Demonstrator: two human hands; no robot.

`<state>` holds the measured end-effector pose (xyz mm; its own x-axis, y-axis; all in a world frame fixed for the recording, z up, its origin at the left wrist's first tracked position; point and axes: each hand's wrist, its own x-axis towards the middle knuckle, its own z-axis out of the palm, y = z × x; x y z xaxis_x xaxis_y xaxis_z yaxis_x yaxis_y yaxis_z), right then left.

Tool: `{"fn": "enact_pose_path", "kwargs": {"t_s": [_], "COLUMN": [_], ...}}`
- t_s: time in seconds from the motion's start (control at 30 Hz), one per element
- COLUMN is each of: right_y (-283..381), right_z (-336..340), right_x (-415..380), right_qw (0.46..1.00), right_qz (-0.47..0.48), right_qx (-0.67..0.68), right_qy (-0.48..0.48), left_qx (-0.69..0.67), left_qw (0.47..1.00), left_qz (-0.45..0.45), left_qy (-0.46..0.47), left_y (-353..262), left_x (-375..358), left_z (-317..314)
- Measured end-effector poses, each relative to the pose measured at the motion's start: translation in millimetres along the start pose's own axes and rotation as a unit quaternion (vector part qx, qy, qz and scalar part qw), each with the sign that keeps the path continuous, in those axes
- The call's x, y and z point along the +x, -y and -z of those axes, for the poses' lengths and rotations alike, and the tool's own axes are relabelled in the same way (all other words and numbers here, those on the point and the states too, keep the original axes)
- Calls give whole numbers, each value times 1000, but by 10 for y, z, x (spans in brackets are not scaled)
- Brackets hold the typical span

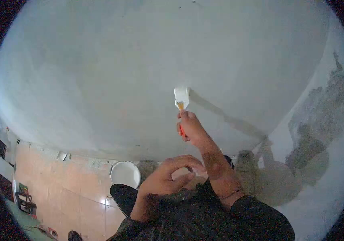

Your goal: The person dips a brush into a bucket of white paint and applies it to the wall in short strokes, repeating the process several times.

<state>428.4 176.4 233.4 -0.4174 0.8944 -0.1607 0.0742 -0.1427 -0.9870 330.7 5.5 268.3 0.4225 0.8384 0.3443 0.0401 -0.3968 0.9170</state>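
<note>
My right hand [190, 126] is closed around the handle of a paintbrush [181, 97]. Its handle shows yellow and orange-red, and its white-coated bristles point up against the pale wall [139, 72]. Lower down, in front of my body, my left hand [170, 176] curves with thumb and fingers apart and nothing visible between them. To the left of that hand, a round white bucket [125, 174] stands on the floor near the foot of the wall, with white inside it.
A side wall [320, 116] with dark grey patches meets the pale wall at the right. Tan tiles [75, 193] cover the floor at lower left. A small light-coloured object [62, 156] lies by the wall's base. Dark items [26, 204] stand at the far left.
</note>
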Motion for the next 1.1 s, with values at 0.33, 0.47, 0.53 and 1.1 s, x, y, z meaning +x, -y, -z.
{"fn": "enact_pose_path", "kwargs": {"t_s": [0.33, 0.47, 0.53, 1.1], "right_y": [2316, 2513, 2391, -231], "right_z": [335, 62, 10, -18], "right_x": [-152, -488, -564, -39], "right_qw": [978, 963, 958, 994], "right_qz": [119, 263, 288, -82], "right_qx": [104, 32, -11, 72], "right_qy": [134, 45, 14, 0], "left_qx": [-19, -26, -29, -15], "left_qw": [999, 998, 998, 999], "left_qz": [-37, -47, -58, -19], "left_qy": [23, 14, 14, 22], "left_y": [-133, -69, -69, -37], "left_x": [-88, -110, -110, -107], "left_z": [-29, -30, -49, -44]}}
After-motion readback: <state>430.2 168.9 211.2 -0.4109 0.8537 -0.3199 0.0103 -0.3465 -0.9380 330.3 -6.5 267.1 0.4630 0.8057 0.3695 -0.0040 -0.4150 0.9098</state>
